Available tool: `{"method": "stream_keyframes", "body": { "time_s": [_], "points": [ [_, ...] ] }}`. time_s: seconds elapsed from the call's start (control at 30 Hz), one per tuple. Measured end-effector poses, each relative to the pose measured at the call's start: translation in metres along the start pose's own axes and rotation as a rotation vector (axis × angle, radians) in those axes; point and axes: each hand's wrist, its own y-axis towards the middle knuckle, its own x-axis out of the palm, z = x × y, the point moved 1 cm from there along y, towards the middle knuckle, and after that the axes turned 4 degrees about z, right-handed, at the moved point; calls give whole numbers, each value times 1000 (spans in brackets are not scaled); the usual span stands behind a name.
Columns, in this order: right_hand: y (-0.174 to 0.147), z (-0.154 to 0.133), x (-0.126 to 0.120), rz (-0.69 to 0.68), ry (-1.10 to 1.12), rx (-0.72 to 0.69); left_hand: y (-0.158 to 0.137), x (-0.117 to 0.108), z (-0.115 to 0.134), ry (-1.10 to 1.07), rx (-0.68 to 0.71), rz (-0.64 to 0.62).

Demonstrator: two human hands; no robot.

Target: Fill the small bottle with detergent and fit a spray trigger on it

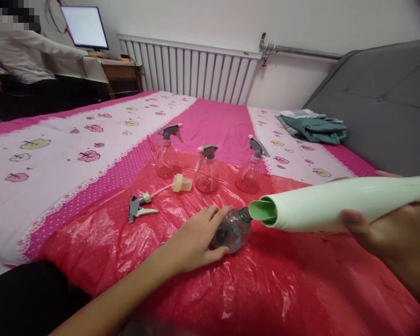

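A clear, open-necked spray bottle body (238,235) lies tilted on its side, its mouth to the right. My left hand (198,240) is closed around its base. My right hand (395,238) grips a long pale green container (311,205) held sideways. The container's green spout lip (262,210) sits right at the bottle's mouth; any liquid between them cannot be made out. A grey and green spray trigger head (136,206) lies to the left, its tube running to a yellowish plastic funnel-like piece (182,183).
Pink-topped spray bottles stand at the back: one left (166,158), one middle (206,172), one right (250,172). Red plastic sheeting (126,247) covers part of the patterned bed. Folded cloths (311,126) lie near the grey headboard (381,102). A person (24,56) sits at a desk.
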Motion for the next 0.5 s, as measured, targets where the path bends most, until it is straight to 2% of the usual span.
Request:
{"method": "stream_keyframes", "body": {
  "time_s": [0.5],
  "points": [
    [5, -4, -3, -2, -5, -9, 1, -1, 0, 18, -13, -22]
  ]
}}
